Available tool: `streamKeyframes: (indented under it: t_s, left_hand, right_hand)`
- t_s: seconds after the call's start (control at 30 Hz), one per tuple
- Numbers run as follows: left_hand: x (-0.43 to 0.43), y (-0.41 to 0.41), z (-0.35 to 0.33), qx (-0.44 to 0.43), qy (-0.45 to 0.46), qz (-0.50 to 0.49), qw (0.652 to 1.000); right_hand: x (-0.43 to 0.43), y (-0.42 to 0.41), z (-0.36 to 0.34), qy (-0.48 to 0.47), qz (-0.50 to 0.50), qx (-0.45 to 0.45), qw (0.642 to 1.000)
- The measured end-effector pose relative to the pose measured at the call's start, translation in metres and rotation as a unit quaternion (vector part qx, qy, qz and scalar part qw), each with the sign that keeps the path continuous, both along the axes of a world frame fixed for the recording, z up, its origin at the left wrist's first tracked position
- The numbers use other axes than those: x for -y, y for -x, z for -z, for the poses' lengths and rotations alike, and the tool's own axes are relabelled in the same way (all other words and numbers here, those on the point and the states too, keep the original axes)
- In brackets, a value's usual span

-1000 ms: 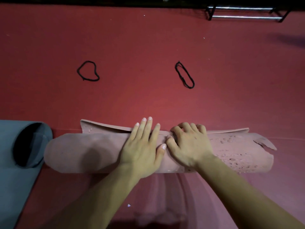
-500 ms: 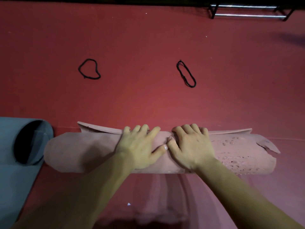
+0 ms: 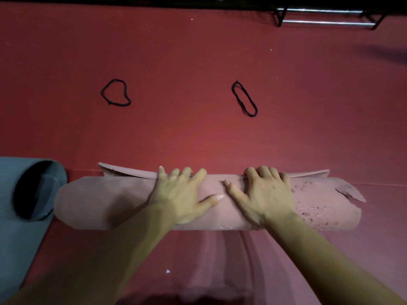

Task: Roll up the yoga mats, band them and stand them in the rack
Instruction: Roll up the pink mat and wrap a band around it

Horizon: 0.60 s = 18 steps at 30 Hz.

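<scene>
- Our left hand (image 3: pixel 180 194) lies on top of the rolled pink yoga mat (image 3: pixel 110 201), a little left of its middle. The palm is down and the fingers are spread and bent over the far side of the roll, so this grip is clamped on the mat.
- Our right hand (image 3: pixel 264 194) sits just beside it on the same roll. Its fingers curl over the far crest and its thumb stretches flat toward the left hand, so this grip is clamped on the mat too.
- The pink yoga mat lies crosswise in front of us on the red floor (image 3: pixel 198 51). A loose flap of its outer edge sticks out along the far side.
- The mat's right end is pitted and torn (a ragged piece hangs off the corner).
- A grey-blue yoga mat (image 3: pixel 13 227), also rolled, lies at the left edge with its open end just beside the pink one.
- Two black bands lie on the floor beyond the roll and well apart: a left band (image 3: pixel 120 105) and a right band (image 3: pixel 243 106).
- A metal rack (image 3: pixel 326 23) stands at the far right.
</scene>
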<state>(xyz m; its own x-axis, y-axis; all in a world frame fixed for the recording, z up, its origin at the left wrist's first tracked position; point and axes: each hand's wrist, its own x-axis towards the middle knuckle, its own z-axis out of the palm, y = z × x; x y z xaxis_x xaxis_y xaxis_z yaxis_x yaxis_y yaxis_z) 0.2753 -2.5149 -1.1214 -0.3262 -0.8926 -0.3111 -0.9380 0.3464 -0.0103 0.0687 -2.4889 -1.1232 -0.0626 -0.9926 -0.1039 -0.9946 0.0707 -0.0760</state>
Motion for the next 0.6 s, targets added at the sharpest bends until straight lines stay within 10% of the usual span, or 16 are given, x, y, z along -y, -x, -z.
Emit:
streamKeyframes:
  t_s: [0.6]
  left_hand:
    - [0.010, 0.018, 0.008, -0.046, 0.050, -0.008, 0.998]
  right_hand:
    - [0.009, -0.004, 0.021, 0.127, -0.013, 0.016, 0.992]
